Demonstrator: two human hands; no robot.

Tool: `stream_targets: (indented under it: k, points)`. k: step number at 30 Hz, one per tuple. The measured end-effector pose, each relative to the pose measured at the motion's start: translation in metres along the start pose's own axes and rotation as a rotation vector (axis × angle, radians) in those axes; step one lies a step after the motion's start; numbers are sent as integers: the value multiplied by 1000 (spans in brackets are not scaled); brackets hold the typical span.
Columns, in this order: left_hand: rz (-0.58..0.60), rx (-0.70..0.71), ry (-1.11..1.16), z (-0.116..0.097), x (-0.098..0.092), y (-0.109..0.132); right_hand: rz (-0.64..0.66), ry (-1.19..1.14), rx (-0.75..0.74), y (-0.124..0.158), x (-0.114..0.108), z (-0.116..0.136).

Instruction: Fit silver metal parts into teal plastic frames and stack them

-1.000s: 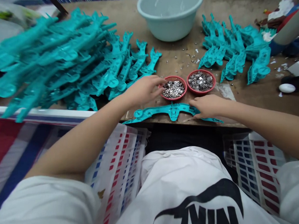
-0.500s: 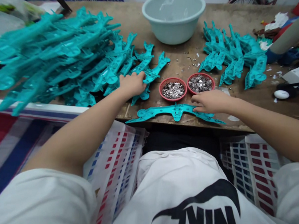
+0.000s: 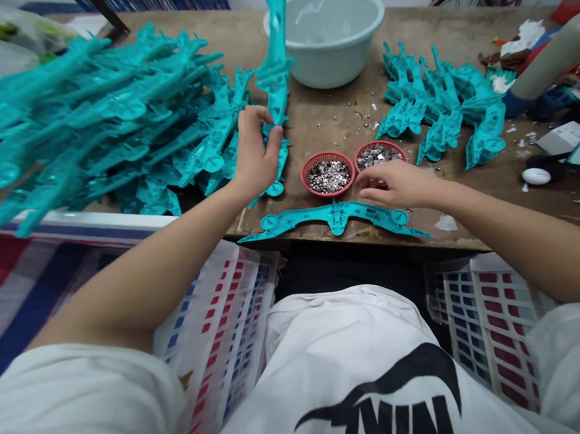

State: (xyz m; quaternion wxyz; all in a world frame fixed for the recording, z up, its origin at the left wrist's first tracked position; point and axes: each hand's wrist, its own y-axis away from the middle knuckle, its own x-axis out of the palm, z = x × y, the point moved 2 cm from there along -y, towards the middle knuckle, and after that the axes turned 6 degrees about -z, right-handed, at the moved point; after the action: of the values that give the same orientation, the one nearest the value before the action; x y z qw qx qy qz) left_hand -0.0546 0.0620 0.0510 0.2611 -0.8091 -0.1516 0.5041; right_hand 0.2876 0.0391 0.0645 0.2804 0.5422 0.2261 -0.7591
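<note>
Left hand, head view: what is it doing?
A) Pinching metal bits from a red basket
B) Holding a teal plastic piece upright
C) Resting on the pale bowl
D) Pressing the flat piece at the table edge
B: the left hand grips a teal plastic piece held upright.

The left arm (image 3: 155,271) reaches forward and angles inward, bare to the wrist, which bends so that the left hand (image 3: 255,153) stands nearly upright. Its fingers (image 3: 250,116) curl over and close toward the thumb, though the exact grip is hard to make out from this angle. The right arm (image 3: 507,240) stretches in almost level from the side. The right hand (image 3: 396,185) lies palm down, its fingers loosely together and gently curved, with the fingertips (image 3: 363,190) pointing left.
</note>
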Motion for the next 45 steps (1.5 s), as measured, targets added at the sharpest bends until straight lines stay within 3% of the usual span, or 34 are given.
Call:
stream_targets:
  k: [5, 10, 14, 18, 21, 25, 29, 35, 45]
  points:
    - [25, 224, 122, -70, -7, 54, -192, -449, -96, 8, 10, 26]
    - [366, 485, 144, -119, -11, 94, -260, -506, -129, 15, 7, 38]
    - [401, 535, -17, -130, -40, 90, -296, -480, -63, 15, -10, 31]
    - [440, 432, -45, -138, -71, 74, -463, -582, -93, 18, -30, 25]
    - [480, 387, -6, -146, -84, 68, -375, -543, -108, 19, -38, 20]
    - [447, 360, -31, -137, -77, 68, 25, -301, -102, 14, -33, 11]
    - [609, 244, -239, -108, -41, 67, 223, -47, -36, 7, -19, -2]
    - [739, 221, -402, -90, 1, 62, 297, 266, 126, 5, 2, -18]
    - [755, 239, -435, -60, 31, 64, 360, 402, 134, 8, 14, -47]
